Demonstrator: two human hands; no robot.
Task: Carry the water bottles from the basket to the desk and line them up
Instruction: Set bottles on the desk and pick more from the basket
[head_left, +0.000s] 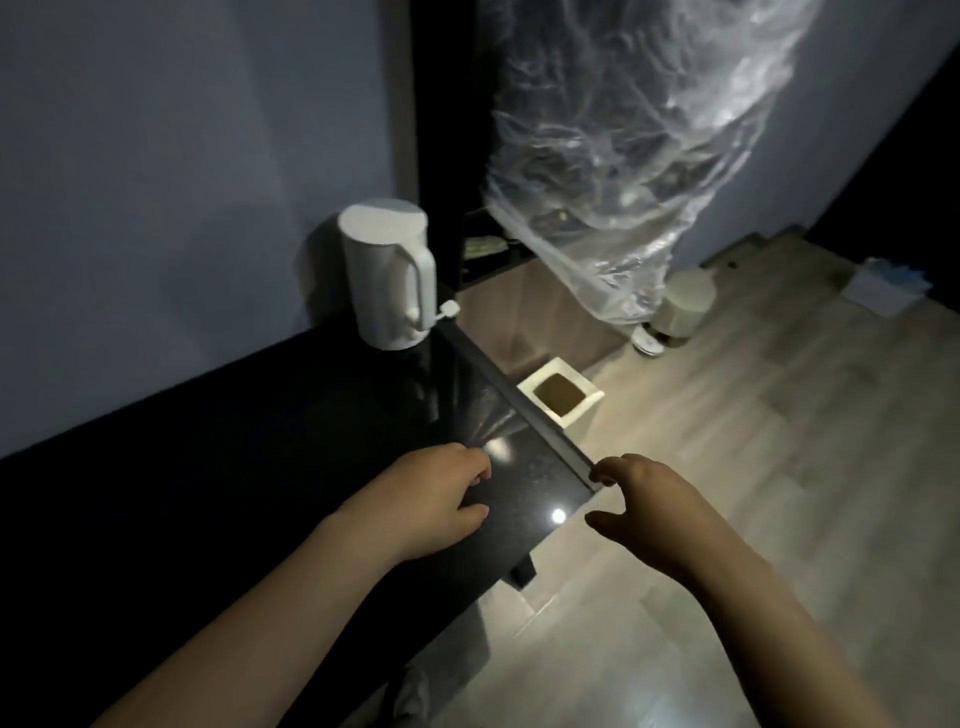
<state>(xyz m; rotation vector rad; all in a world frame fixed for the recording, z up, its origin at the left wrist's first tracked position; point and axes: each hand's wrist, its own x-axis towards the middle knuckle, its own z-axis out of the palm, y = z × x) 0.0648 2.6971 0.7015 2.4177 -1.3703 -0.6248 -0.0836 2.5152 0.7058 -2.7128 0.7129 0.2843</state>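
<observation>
Hovering empty at 6 o'clock with left hand (436, 499) and right hand (660, 512) flanking the tabletop (530, 483) corner, fingers (613, 467) loosely curled, probably between trips, no water bottles or basket in view.

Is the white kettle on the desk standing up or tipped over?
Upright. The kettle stands on its base on the dark desk, its handle running vertically down the side.

No lettering, label or number is showing legibly anywhere in this dim, blurred view. The white plastic kettle (387, 275) is presenting only a plain side.
</observation>
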